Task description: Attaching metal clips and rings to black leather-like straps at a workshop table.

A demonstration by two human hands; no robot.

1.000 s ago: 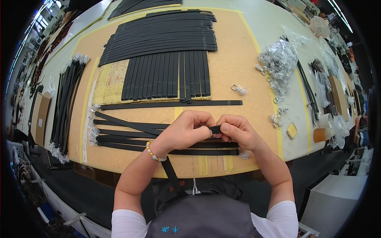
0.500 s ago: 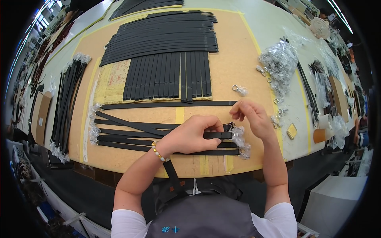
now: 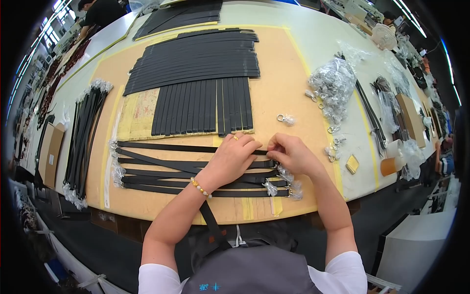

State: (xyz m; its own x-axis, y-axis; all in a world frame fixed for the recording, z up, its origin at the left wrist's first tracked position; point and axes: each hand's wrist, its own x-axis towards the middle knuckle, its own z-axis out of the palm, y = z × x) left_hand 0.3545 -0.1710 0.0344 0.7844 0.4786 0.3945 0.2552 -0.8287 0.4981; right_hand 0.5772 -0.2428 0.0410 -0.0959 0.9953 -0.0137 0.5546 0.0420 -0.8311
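Several long black straps (image 3: 161, 185) lie side by side in front of me, with plastic-wrapped metal fittings at their ends. The farthest strap (image 3: 169, 147) of this group runs from a wrapped fitting on the left to my hands. My left hand (image 3: 235, 156) is closed on this strap near its right end, fingers bent over it. Fingertips pinched, my right hand (image 3: 292, 154) grips the strap's end just right of the left hand. The exact end is hidden by the fingers. A metal ring fitting (image 3: 285, 119), partly wrapped in clear plastic, lies beyond my right hand.
Stacked black straps (image 3: 196, 61) and a row of shorter-looking ones (image 3: 188, 108) lie farther back. A bundle (image 3: 88, 142) is at left. Wrapped fittings (image 3: 333, 83) pile up at right, near a yellow block (image 3: 352, 164) and an amber container (image 3: 390, 165). Another person (image 3: 100, 14) is far left.
My left hand has moved away from me and right, onto the farthest strap. My right hand has come left and closed on its end. The head view has shifted slightly.
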